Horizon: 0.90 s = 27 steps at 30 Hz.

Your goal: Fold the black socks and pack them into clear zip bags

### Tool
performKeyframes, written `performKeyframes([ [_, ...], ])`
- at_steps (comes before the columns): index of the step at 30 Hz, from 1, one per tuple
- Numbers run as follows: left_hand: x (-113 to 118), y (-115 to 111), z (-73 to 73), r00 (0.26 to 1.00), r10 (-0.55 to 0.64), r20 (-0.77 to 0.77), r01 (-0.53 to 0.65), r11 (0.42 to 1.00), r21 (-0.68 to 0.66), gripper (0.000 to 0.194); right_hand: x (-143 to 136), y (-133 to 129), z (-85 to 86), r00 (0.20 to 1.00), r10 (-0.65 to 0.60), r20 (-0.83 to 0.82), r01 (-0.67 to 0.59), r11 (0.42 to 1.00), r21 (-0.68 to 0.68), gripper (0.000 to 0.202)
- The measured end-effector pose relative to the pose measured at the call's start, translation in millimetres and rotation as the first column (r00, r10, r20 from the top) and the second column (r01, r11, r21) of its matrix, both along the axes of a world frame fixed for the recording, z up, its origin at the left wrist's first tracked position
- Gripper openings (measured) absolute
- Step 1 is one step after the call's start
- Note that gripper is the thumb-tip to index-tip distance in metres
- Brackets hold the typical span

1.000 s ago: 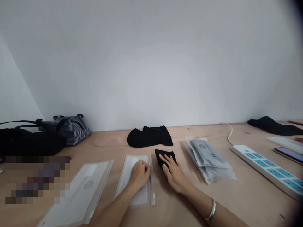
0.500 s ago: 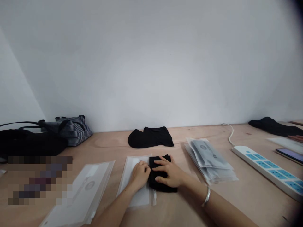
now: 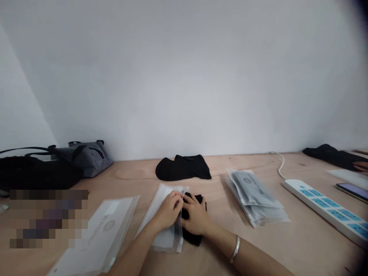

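My left hand [image 3: 170, 210] pinches the upper layer of a frosted plastic zip bag [image 3: 165, 241] at its right-hand opening, with its fingertips together. Its white slider shows at the near corner. My right hand [image 3: 197, 215] grips a folded black cloth [image 3: 193, 238] between thumb and fingers, right at that opening. The cloth's left edge meets the bag; how far it reaches inside is hidden by my fingers. Behind both hands, a flat black fabric piece [image 3: 184, 167], shaped like a hood, lies near the wall.
More frosted zip bags [image 3: 100, 230] lie at left. A stack of filled bags [image 3: 255, 197] sits at right, beside a white power strip [image 3: 324, 207]. Farther right are a phone [image 3: 355, 191], black fabric [image 3: 330, 155] and another person's hand [image 3: 361, 166]. A striped bag [image 3: 93, 159] stands back left.
My right hand has moved left with the folded cloth, up against the bag's opening. My left hand has lifted the bag's edge, and the bag has tilted.
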<state>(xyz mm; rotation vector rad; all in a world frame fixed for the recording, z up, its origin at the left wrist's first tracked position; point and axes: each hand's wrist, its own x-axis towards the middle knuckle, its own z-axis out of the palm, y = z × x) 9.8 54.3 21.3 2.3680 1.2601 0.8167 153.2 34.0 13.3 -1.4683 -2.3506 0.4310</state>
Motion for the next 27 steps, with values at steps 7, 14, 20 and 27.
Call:
performKeyframes([
  [7, 2.0, -8.1, 17.3, 0.962, -0.208, -0.177, 0.229, 0.968, 0.107, 0.017, 33.0, -48.4, 14.3, 0.999, 0.023, -0.037, -0.021, 0.998, 0.057, 0.048],
  [14, 16.3, -24.0, 9.1, 0.969, -0.165, -0.182, 0.197, 0.965, 0.173, 0.019, 65.4, -49.1, 18.6, 0.952, 0.241, 0.190, -0.273, 0.949, 0.159, 0.087],
  [20, -13.8, -49.4, -18.2, 0.960, -0.123, -0.250, 0.139, 0.989, 0.045, 0.045, 81.9, -20.2, 14.0, 0.889, 0.372, 0.268, -0.406, 0.910, 0.085, 0.083],
  [27, -22.6, -49.3, -13.0, 0.935, -0.238, -0.265, 0.242, 0.970, -0.017, 0.054, 66.9, 0.7, 13.6, 0.866, 0.412, 0.283, -0.446, 0.893, 0.065, 0.072],
])
